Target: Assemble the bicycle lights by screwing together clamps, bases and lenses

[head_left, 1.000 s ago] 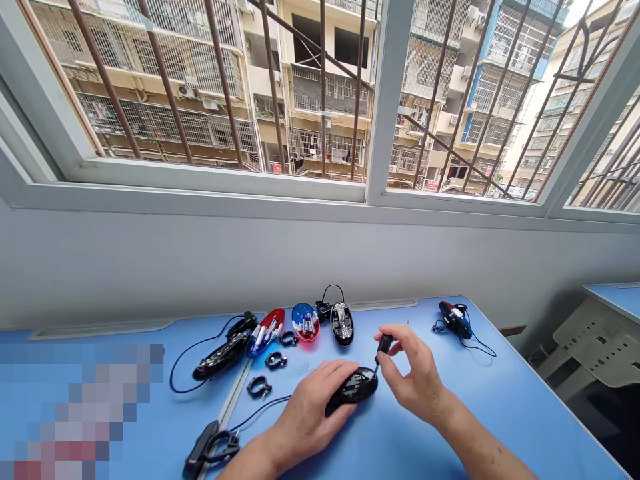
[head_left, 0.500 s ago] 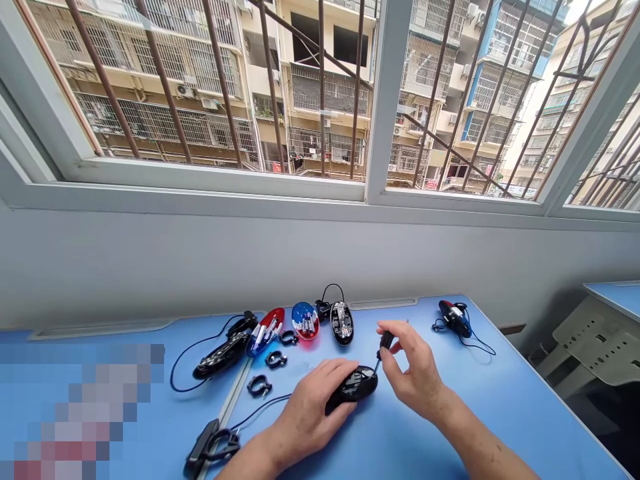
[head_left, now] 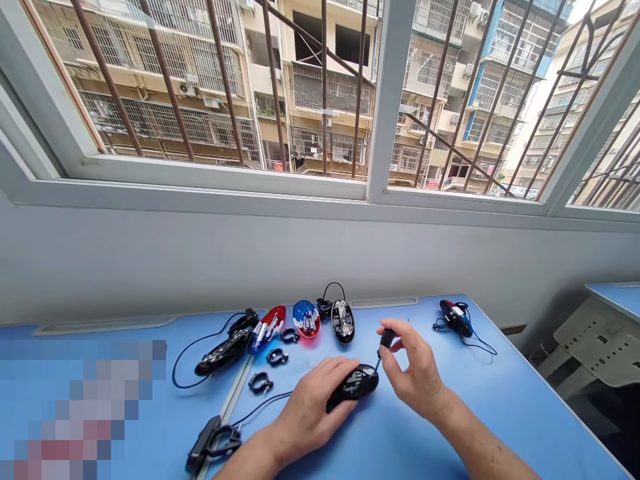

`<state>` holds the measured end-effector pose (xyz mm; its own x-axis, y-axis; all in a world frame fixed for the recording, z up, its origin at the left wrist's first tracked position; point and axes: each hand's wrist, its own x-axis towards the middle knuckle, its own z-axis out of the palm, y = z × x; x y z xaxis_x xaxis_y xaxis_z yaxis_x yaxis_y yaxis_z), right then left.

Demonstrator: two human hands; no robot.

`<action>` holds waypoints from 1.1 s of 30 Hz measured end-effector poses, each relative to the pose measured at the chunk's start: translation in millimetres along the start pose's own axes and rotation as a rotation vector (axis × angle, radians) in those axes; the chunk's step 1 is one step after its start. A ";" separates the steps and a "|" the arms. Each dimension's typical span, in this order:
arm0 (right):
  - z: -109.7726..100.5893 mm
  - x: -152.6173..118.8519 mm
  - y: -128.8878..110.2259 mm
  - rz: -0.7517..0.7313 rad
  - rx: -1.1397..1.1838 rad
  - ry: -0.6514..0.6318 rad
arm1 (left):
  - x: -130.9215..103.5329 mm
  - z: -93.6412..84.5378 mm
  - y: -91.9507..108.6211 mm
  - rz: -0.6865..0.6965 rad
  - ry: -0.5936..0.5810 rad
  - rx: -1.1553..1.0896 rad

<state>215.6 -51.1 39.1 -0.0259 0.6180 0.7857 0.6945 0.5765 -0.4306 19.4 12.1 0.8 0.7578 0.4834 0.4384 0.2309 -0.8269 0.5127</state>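
My left hand (head_left: 320, 397) is wrapped over a glossy black oval housing (head_left: 356, 385), pressing it against the blue table. A thin cable runs from under that hand to a black clamp piece (head_left: 215, 443) at lower left. Between the fingertips of my right hand (head_left: 413, 367) is a small black-handled screwdriver (head_left: 386, 339). Its shaft points down, the tip meeting the right end of the housing. The spot where tip and housing meet is too small to make out clearly.
Behind my hands lie a red and blue shell (head_left: 267, 329), a blue and red oval shell (head_left: 307, 319), an opened black shell (head_left: 343, 321) and a black cabled unit (head_left: 225, 352). Black ring clamps (head_left: 261, 383) sit left. Another cabled unit (head_left: 455, 318) rests far right, near the table edge.
Almost nothing differs. My left hand still holds the housing, and the screwdriver stays at its right end; the whole view has shifted very slightly.
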 end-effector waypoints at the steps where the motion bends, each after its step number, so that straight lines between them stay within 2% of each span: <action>1: -0.4 0.6 -0.5 0.002 -0.013 -0.003 | -0.1 0.2 -0.4 -0.002 -0.002 0.000; 11: -0.1 1.2 -0.1 -0.059 -0.010 0.057 | -0.6 0.5 0.2 0.006 0.022 -0.009; 22: 0.8 1.9 0.7 0.009 -0.008 0.024 | 0.3 -1.1 2.3 0.010 0.027 -0.015; 33: -2.1 3.5 -4.1 -0.108 0.025 -0.019 | -0.2 -0.8 2.6 0.003 0.032 -0.015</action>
<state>214.2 -52.4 44.6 -0.1133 0.5609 0.8201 0.6684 0.6538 -0.3547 19.4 10.1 2.6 0.7385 0.4898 0.4634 0.2192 -0.8244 0.5219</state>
